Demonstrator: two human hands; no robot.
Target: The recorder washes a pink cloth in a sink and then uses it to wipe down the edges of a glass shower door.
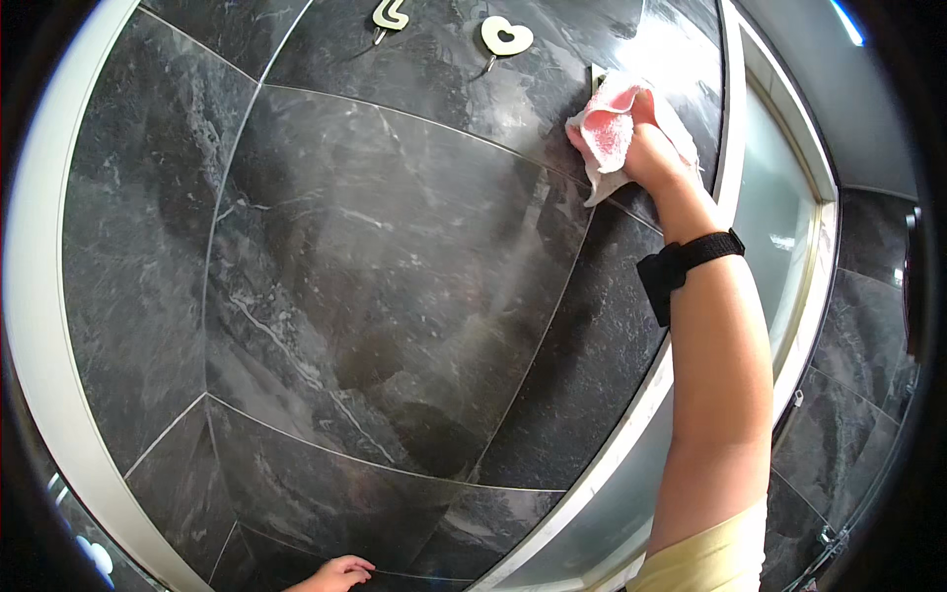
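Note:
My right hand (652,152) grips a pink and white cloth (608,137) at the upper right, against the dark marbled wall tiles (385,244). The cloth is bunched up, with a loose corner hanging below. It partly covers a pale wall piece (596,77), whose shape I cannot make out. At the bottom edge, my left hand (343,573) hangs low with its fingers loosely bent and nothing visible in it. A black strap (712,250) with a dark pad circles my right forearm.
A heart-shaped wall hook (507,35) and another pale hook (390,13) are fixed to the upper wall. To the right, a white frame (732,140) surrounds a frosted glass panel (777,200). A curved white edge (37,244) runs down the left side.

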